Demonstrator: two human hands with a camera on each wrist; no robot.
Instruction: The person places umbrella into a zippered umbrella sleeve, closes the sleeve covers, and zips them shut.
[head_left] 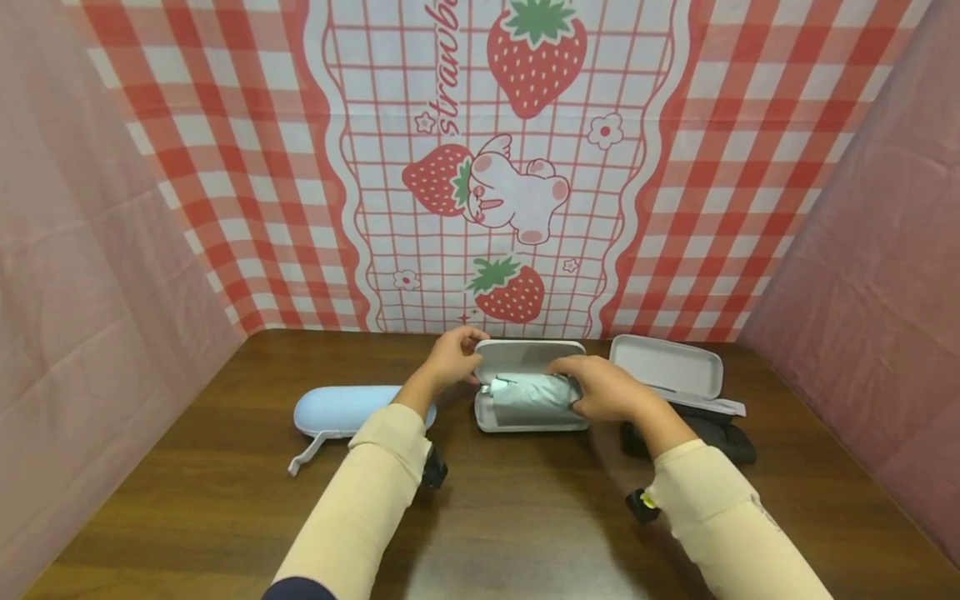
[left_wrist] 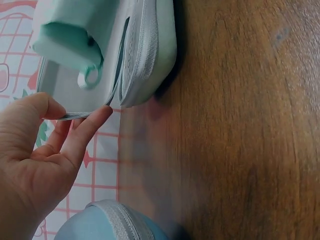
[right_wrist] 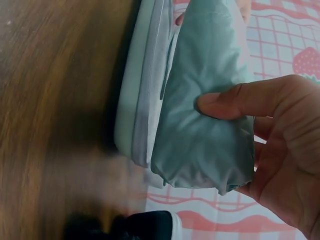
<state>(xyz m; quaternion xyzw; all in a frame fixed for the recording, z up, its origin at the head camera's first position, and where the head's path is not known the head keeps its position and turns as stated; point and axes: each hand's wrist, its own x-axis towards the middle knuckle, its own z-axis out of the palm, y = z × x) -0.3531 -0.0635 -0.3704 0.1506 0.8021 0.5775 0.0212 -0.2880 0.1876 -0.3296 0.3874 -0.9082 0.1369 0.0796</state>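
A pale mint-green folded umbrella (head_left: 534, 393) lies lengthwise over an open zip case (head_left: 530, 427) with a grey lining, near the back of the table. My right hand (head_left: 606, 388) grips the umbrella's right end. In the right wrist view the thumb presses the umbrella's cloth (right_wrist: 200, 140) from above, fingers behind it. My left hand (head_left: 453, 358) pinches the case's raised lid (head_left: 517, 354) at its left end, thumb and fingertips on the rim. The umbrella's handle end, with a small loop (left_wrist: 90, 77), shows in the left wrist view.
To the left sits a closed light-blue case (head_left: 348, 408) with a grey strap (head_left: 306, 454). At the right another case (head_left: 667, 367) stands open, a black folded object (head_left: 731, 442) in front of it. A strawberry-print cloth (head_left: 525, 192) hangs behind the table (head_left: 517, 517).
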